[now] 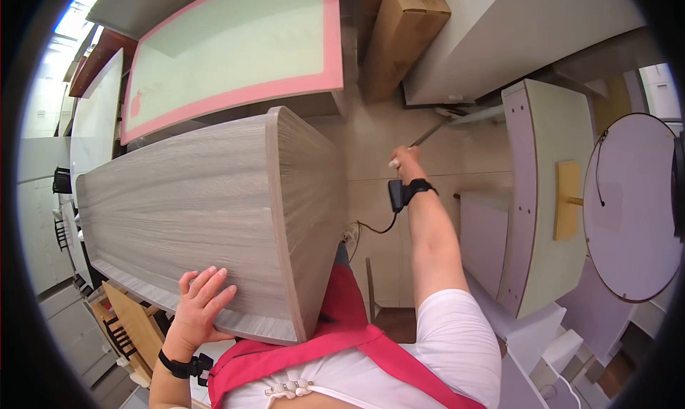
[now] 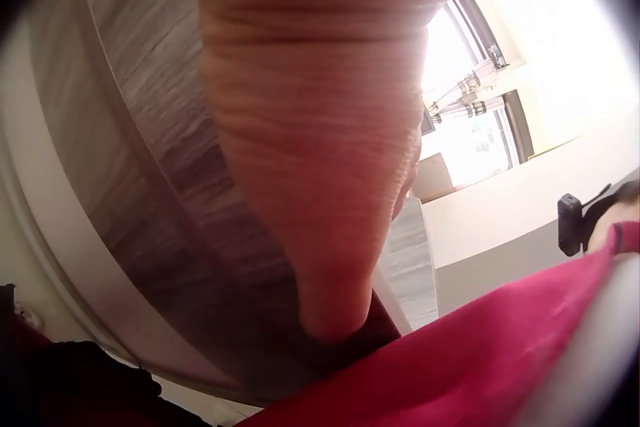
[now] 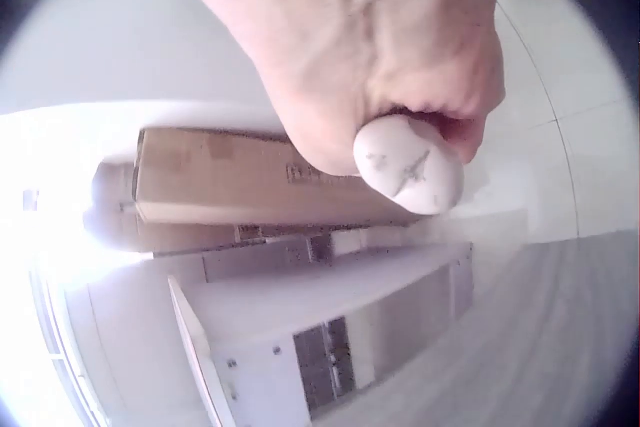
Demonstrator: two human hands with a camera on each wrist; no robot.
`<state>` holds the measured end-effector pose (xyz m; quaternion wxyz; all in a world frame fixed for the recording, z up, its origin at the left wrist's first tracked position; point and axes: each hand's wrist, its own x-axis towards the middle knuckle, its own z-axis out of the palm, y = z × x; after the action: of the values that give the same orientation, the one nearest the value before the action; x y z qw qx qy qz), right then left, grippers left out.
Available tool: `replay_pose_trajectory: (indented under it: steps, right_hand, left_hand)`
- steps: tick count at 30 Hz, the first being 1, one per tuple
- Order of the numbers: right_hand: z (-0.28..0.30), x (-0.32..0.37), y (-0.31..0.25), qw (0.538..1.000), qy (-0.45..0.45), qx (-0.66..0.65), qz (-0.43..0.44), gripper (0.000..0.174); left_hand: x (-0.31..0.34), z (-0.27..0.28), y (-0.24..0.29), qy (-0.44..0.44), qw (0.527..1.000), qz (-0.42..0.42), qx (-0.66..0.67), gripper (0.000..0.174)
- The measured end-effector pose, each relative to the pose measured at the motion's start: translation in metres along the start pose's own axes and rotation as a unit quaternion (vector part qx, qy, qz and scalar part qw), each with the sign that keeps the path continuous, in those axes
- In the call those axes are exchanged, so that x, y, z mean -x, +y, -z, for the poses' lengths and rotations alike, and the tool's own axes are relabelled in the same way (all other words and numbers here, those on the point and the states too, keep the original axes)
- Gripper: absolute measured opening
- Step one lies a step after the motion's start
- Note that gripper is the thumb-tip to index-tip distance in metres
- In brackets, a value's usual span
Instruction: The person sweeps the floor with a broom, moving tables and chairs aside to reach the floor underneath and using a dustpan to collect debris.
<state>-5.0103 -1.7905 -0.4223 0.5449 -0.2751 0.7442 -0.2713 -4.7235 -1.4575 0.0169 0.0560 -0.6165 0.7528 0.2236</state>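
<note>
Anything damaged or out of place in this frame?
The rod gripped by the right hand has a white rounded end with dark scuff or chip marks. The left hand rests flat on the grey wood-grain panel, which looks intact. Nothing else stands out.

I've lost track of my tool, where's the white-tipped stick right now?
The white-tipped stick is gripped in the right hand, held out ahead in the head view, to the right of the wood-grain panel that the left hand presses on.
</note>
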Motion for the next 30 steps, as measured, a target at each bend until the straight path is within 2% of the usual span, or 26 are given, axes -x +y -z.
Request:
replay_pose_trajectory:
  steps: [2, 4, 6, 10, 12, 14, 16, 21, 25, 26, 29, 30]
  right_hand:
    - [-0.007, 0.007, 0.049, 0.999, -0.049, -0.010, 0.000, 0.042]
    - [-0.001, 0.055, 0.061, 0.998, -0.055, 0.025, 0.027, 0.043]
    - [0.002, 0.068, 0.110, 0.993, -0.051, 0.082, 0.072, 0.048]
    - [0.042, 0.146, 0.112, 0.993, -0.094, 0.054, -0.041, 0.050]
    - [0.070, 0.158, 0.132, 0.986, -0.137, 0.036, -0.087, 0.052]
    - [0.104, 0.163, 0.171, 0.984, -0.156, -0.025, -0.081, 0.054]
    - [0.133, 0.209, 0.113, 0.984, -0.117, 0.038, -0.126, 0.053]
    - [0.170, 0.269, 0.086, 0.978, -0.165, 0.046, -0.118, 0.070]
    - [0.154, 0.266, 0.078, 0.972, -0.217, 0.015, -0.092, 0.081]
    - [0.143, 0.257, 0.080, 0.974, -0.212, 0.046, -0.072, 0.081]
    - [0.085, 0.179, 0.131, 0.974, -0.215, 0.068, -0.015, 0.079]
    - [0.071, 0.161, 0.122, 0.969, -0.237, 0.052, -0.039, 0.076]
  left_hand:
    - [-0.001, 0.000, 0.000, 0.010, 1.000, -0.004, 0.007, 0.079]
    - [0.002, 0.000, 0.000, 0.013, 1.000, -0.010, 0.006, 0.079]
    - [0.004, -0.004, -0.004, 0.008, 1.000, -0.022, 0.002, 0.078]
    - [0.007, -0.005, -0.004, 0.026, 0.999, -0.021, -0.004, 0.078]
    - [0.007, -0.003, -0.001, 0.045, 0.999, -0.018, 0.006, 0.078]
    - [0.008, -0.004, -0.001, 0.051, 0.998, -0.019, 0.005, 0.079]
    - [0.009, -0.003, -0.001, 0.054, 0.998, -0.023, 0.004, 0.079]
    - [0.010, -0.003, -0.002, 0.055, 0.998, -0.028, 0.001, 0.076]
    - [0.009, -0.003, -0.002, 0.051, 0.998, -0.025, -0.001, 0.076]
    - [0.009, -0.004, -0.002, 0.050, 0.998, -0.026, -0.001, 0.076]
    - [0.007, -0.005, -0.001, 0.053, 0.998, -0.020, -0.010, 0.076]
    - [0.008, -0.006, 0.000, 0.053, 0.998, -0.016, -0.012, 0.076]
